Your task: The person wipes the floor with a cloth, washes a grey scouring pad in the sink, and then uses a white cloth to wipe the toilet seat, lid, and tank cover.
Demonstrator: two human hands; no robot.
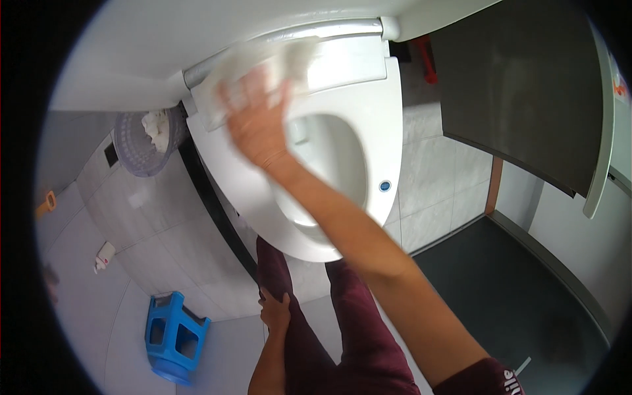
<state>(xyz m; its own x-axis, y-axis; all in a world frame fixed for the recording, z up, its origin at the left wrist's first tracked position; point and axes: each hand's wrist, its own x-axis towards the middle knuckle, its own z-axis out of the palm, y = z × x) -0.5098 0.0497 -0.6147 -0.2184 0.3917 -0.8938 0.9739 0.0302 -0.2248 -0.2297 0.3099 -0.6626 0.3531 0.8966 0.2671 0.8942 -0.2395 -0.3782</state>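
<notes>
My right hand [255,126] reaches over the left rear of a white toilet [390,145]. Beneath and ahead of its fingers is a whitish cloth [266,58], smeared by motion, against the toilet's back part beside a silver strip [329,29]. The fingers are blurred but seem spread over the cloth, pressing it. The toilet's bowl [339,151] is uncovered, and my forearm crosses over it. Lower down, my left hand [275,308] holds no object and rests on my leg near the knee, fingers laid against the dark red trousers [359,316].
A translucent bin [146,161] with crumpled white paper stands left of the toilet. Further down on the left are a small white bottle [104,255] and a blue plastic stool [174,332]. A dark cabinet [520,92] juts in at the right, above a black mat [513,289].
</notes>
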